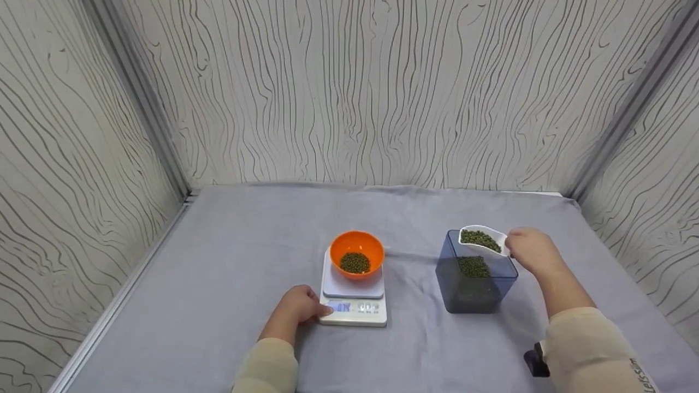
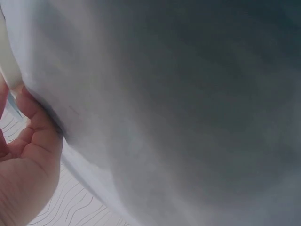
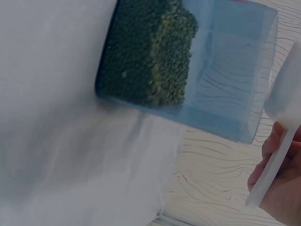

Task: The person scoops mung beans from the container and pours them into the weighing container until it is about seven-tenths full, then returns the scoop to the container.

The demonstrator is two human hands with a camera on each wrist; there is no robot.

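Note:
My right hand [image 1: 532, 248] grips the handle of a white scoop [image 1: 503, 240] heaped with small green beans [image 1: 479, 239]. The scoop is level over the rim of a clear bluish bin [image 1: 469, 292], which holds more of the beans [image 3: 171, 56]. In the right wrist view, fingers [image 3: 270, 146] wrap the scoop's handle. At the left front corner of a white digital kitchen scale [image 1: 355, 316], my left hand [image 1: 297, 304] holds the edge, thumb on top beside the lit display. An orange bowl [image 1: 357, 240] with some beans in its bottom stands on the scale's platform.
Grey cloth [image 1: 246, 234] covers the table, lightly wrinkled. Wood-grain panels [image 1: 349, 98] enclose the back and sides, with metal posts at the corners. A small black object [image 1: 537, 363] shows beside the right sleeve.

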